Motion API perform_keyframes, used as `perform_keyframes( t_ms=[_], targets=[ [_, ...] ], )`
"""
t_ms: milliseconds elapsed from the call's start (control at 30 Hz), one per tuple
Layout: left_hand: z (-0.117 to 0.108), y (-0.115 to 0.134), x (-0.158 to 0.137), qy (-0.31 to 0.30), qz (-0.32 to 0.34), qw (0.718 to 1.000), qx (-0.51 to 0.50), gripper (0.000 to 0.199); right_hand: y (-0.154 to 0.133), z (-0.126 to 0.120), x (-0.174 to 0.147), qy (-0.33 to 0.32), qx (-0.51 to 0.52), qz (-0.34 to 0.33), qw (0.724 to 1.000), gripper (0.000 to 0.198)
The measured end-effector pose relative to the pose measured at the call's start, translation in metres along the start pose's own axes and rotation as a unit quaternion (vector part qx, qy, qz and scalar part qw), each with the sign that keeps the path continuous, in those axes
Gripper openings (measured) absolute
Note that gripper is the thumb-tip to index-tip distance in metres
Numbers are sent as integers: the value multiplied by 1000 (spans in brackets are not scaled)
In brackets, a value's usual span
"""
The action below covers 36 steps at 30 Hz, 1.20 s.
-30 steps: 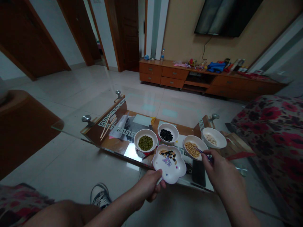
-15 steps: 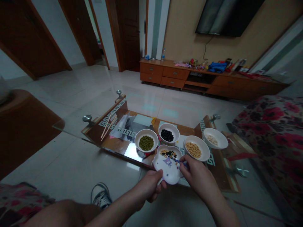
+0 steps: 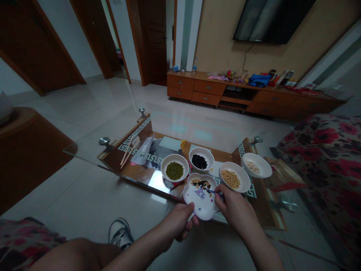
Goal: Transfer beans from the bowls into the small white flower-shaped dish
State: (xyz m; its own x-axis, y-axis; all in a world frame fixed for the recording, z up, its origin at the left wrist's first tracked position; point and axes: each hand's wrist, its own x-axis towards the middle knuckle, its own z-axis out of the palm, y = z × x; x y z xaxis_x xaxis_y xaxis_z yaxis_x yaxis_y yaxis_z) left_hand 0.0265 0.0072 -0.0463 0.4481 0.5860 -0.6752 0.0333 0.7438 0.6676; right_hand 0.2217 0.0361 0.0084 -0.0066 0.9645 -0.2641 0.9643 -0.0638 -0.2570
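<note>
Your two hands at a flower-shaped plate of mixed beans, before four bowls.
Your left hand is closed on the plate's near edge, thumb above, fingers curled below; your right hand pinches a slim dark utensil, its tip at the beans and hard to make out, its handle mostly covered by your fingers. The plate bears a cartoon figure. Just beyond stand bowls of green, black and yellow beans; farther right, a bowl of pale pieces, too small to identify. The distant bottle's label is illegible; the upper frame cuts off the television.
</note>
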Motion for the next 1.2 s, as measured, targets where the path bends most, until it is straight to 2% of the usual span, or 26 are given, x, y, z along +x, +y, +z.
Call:
perform_keyframes(
  t_ms=[1200],
  targets=[
    [0,2,-1,-2,-2,1000,1,53,2,6,4,1,13,-18,1000,24]
  ],
)
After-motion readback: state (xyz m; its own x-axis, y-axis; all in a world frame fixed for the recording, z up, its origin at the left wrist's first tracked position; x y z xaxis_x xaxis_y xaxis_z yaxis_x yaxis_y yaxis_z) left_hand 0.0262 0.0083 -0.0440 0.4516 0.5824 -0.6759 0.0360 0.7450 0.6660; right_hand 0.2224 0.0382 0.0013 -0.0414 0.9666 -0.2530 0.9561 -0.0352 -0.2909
